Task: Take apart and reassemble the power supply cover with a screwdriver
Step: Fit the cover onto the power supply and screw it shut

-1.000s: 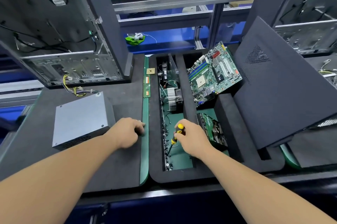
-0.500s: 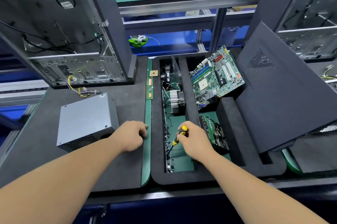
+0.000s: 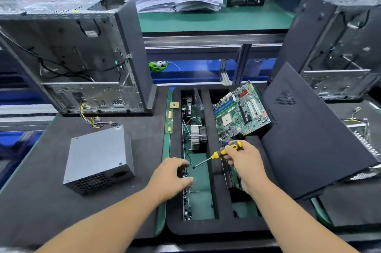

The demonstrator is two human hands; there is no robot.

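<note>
Power supply [image 3: 99,158] sits on the dark mat, left of the foam tray [image 3: 206,230], untouched.

Head view: the right hand [image 3: 245,162] grips the yellow-and-black screwdriver [image 3: 221,152] by its handle, tip slanting down-left into the tray's left slot. The left hand [image 3: 171,176] reaches over that slot's left edge, fingers curled among the small parts there; whether it holds anything cannot be told. A motherboard [image 3: 240,112] leans in the next slot, beside a black side panel [image 3: 313,139]. An open case [image 3: 72,56] stands behind the supply.

Right hand [image 3: 245,162] gripping; left hand [image 3: 172,177] curled, reaching forward.
</note>
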